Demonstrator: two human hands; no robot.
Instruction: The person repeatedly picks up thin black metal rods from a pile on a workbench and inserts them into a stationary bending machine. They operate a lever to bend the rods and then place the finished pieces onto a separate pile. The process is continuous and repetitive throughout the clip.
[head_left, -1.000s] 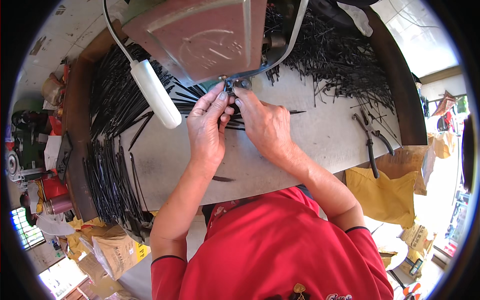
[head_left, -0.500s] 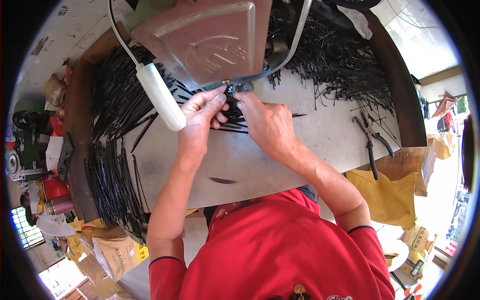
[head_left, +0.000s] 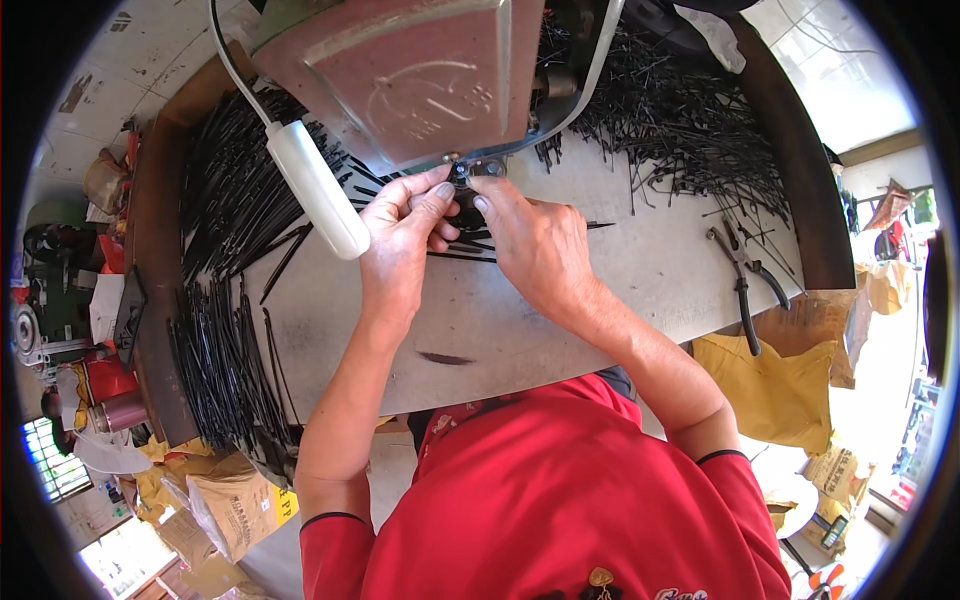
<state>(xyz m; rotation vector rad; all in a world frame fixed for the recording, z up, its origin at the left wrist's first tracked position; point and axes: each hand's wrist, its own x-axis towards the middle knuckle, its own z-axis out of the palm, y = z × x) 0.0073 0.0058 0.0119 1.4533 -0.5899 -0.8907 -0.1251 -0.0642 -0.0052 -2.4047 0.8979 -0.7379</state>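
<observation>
Head view: from where I stand, the left hand (head_left: 396, 250) has thumb and forefinger drawn close together and the right hand (head_left: 545, 255) curls its fingers, both at a small metal fitting (head_left: 462, 172) in the upper middle; whether they pinch anything, I can't tell. Above hangs a dull-pink, embossed machine cover (head_left: 425, 90). Thin black rods (head_left: 235, 190) heap upper left on the smooth grey table (head_left: 520, 335).
</observation>
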